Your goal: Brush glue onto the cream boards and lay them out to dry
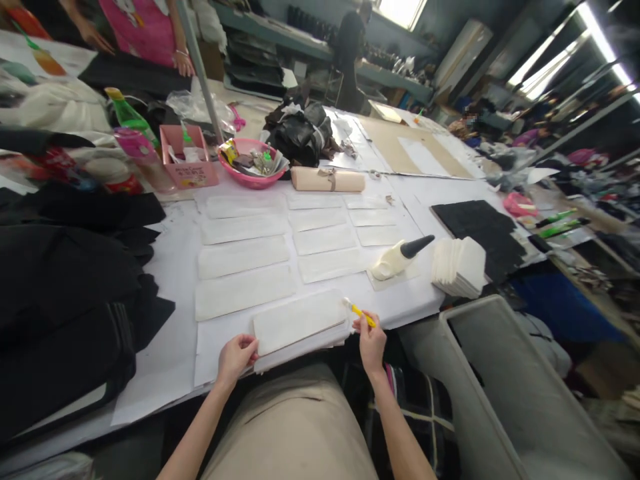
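At the table's near edge, my left hand (pixel 239 359) pinches the lower left corner of a white rectangular piece (pixel 301 321), which lies on top of other white sheets. My right hand (pixel 371 339) is closed around a small brush with a yellow handle (pixel 362 313). The pale brush tip is at the right end of that piece; I cannot tell whether it touches. Beyond lie several similar white strips (pixel 243 257) in rows. Right of them, a cream bottle with a black tapered end (pixel 397 259) leans on a small pale sheet.
A stack of white pieces (pixel 457 267) stands at the table's right edge, by a grey bin (pixel 493 373). Black material (pixel 65 287) covers the left side. A pink basin (pixel 253 167), a pink box (pixel 187 160) and a beige roll (pixel 327 180) sit behind. A person in pink (pixel 143 30) stands opposite.
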`<action>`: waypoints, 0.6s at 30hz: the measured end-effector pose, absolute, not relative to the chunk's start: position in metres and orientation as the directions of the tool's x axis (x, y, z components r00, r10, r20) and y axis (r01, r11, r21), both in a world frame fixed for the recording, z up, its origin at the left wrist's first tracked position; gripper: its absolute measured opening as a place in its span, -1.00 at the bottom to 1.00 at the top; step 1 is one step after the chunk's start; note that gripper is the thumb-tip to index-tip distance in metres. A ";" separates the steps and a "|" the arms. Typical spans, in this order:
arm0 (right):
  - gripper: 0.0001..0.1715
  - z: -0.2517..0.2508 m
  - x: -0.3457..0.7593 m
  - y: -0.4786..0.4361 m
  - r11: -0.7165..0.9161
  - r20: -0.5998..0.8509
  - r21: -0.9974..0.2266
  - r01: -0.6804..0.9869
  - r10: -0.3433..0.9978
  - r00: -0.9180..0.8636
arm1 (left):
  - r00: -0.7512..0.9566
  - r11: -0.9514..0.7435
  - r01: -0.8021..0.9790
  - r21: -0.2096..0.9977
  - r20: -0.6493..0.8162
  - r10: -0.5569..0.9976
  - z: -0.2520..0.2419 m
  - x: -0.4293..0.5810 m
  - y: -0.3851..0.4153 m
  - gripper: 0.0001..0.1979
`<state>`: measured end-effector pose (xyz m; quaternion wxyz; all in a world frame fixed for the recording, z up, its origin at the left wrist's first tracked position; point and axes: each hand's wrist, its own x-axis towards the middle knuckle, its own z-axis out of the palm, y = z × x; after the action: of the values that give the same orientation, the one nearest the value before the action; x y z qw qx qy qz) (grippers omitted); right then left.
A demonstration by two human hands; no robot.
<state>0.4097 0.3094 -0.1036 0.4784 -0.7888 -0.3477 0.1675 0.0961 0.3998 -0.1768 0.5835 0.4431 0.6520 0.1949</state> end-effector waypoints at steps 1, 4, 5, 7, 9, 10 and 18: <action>-0.54 -0.096 0.427 0.306 -0.296 0.092 -0.872 0.389 0.682 0.726 | 0.073 0.540 0.345 0.768 -0.596 0.800 -0.181 0.096 0.399 -0.77; -0.50 -0.074 0.477 0.303 -0.278 0.138 -0.883 0.378 0.616 0.776 | 0.037 0.582 0.347 0.736 -0.631 0.775 -0.194 0.093 0.399 -0.72; -0.48 -0.069 0.494 0.305 -0.272 0.150 -0.887 0.374 0.597 0.788 | 0.028 0.568 0.381 0.730 -0.623 0.782 -0.198 0.091 0.400 -0.68; -0.46 -0.061 0.529 0.313 -0.267 0.162 -0.890 0.369 0.571 0.805 | -0.022 0.514 0.505 0.693 -0.585 0.811 -0.202 0.087 0.400 -0.61; -0.44 -0.058 0.561 0.326 -0.285 0.156 -0.880 0.381 0.584 0.797 | -0.077 0.448 0.637 0.627 -0.527 0.846 -0.202 0.085 0.401 -0.57; -0.43 -0.058 0.575 0.333 -0.295 0.147 -0.872 0.390 0.601 0.785 | -0.091 0.417 0.687 0.595 -0.499 0.862 -0.200 0.084 0.401 -0.57; -0.83 -0.080 0.641 0.395 -0.375 -0.008 -0.828 0.417 0.751 0.660 | -0.107 0.406 0.780 0.475 -0.539 0.836 -0.198 0.091 0.411 -0.52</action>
<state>0.6410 0.3951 -0.0799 0.4253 -0.8056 -0.3626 0.1965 0.0911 0.4110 -0.1979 0.3885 0.5436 0.7432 0.0357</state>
